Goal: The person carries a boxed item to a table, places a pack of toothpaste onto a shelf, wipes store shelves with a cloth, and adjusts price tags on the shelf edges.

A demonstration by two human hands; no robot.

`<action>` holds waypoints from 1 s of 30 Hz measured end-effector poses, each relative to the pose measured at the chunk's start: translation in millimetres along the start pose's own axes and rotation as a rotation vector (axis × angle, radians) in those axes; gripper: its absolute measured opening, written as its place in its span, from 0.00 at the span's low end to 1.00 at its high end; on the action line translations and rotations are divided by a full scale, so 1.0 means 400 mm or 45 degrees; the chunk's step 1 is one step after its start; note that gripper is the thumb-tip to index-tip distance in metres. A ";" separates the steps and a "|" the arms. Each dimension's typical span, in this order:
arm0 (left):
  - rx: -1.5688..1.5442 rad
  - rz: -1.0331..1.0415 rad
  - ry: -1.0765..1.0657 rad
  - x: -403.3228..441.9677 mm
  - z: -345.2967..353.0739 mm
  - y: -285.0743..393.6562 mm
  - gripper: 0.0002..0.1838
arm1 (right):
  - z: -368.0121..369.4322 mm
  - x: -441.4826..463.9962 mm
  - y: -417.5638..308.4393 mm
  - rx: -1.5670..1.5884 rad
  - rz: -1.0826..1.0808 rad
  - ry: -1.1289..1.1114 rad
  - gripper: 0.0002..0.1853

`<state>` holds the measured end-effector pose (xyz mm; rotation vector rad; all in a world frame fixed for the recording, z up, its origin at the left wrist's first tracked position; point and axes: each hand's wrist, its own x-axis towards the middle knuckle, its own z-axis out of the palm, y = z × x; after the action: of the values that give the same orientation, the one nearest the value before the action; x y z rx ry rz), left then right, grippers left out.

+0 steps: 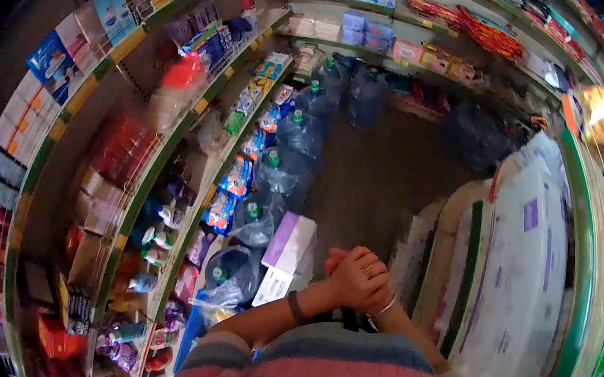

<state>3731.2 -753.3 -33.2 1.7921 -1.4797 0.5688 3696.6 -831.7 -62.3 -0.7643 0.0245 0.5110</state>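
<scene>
My left hand (363, 280), with rings on a finger and a dark band at its wrist, is clasped around my right hand. Only part of my right hand (335, 260) shows, with a light bangle at its wrist; its fingers look folded in the clasp. I see no object in either hand. Left of them, a purple and white box (290, 239) leans beside a large clear water bottle (232, 272). To their right stand big white plastic-wrapped packs (522, 253) on edge.
Shelves of packaged goods curve along the left, back and right. Several large water bottles (300, 135) line the left shelf's foot. Dark floor (367, 173) runs between them and the upright packs. A green-edged shelf (581, 231) stands close on the right.
</scene>
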 end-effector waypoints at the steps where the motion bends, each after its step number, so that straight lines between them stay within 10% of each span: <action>1: 0.006 -0.034 -0.036 0.011 0.011 -0.050 0.20 | -0.025 0.042 -0.035 0.011 0.002 0.009 0.21; 12: 0.088 -0.297 0.107 0.219 0.070 -0.734 0.11 | -0.276 0.496 -0.487 0.037 0.220 0.441 0.16; 30: 0.623 -1.246 0.224 0.362 -0.138 -1.542 0.09 | -0.485 1.506 -0.980 -0.608 0.290 -0.443 0.14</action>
<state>4366.9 -760.9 -50.2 2.4597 -0.2224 0.5579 4433.6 -937.8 -69.0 -1.1350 -0.3483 0.8789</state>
